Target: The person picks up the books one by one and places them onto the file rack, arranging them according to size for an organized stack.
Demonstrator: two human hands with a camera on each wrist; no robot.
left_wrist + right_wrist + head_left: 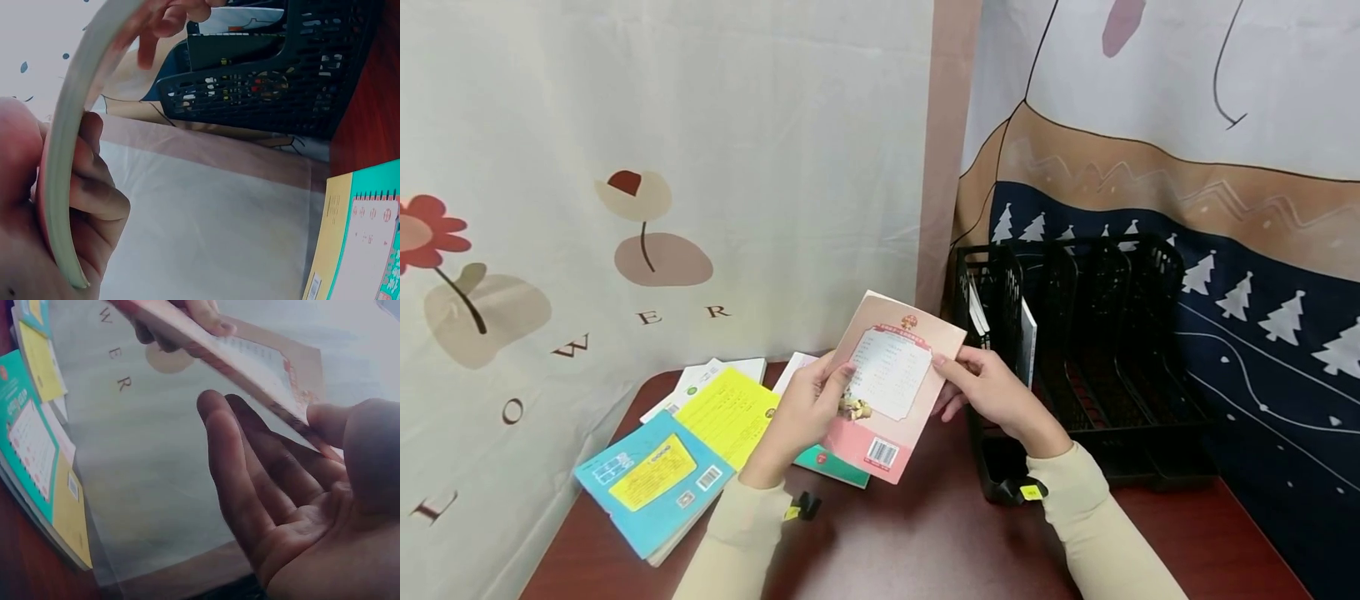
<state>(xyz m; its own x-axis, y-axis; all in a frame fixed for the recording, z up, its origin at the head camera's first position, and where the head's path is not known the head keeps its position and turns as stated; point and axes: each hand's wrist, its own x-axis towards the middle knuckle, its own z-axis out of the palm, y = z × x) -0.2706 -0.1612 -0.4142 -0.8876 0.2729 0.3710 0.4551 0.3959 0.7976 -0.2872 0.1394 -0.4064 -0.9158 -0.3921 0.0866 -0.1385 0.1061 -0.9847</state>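
A pink book (891,379) with a white text panel and a barcode is held up over the table, its back cover toward the head view. My left hand (805,408) grips its left edge, thumb on the cover and fingers curled behind, as the left wrist view shows. At the opposite edge, my right hand (996,396) pinches the book between thumb and index finger. The other fingers of that hand (281,487) extend below the book in the right wrist view. A teal book (835,467) lies on the table, partly hidden behind the pink one.
Left on the dark red table (880,550) lie a blue book (617,467), a yellow book (722,417) and white books (745,367), overlapping. On the right stands a black divided file rack (1090,433), with a few thin books (1027,342) upright in its left slots. Printed cloth hangs behind.
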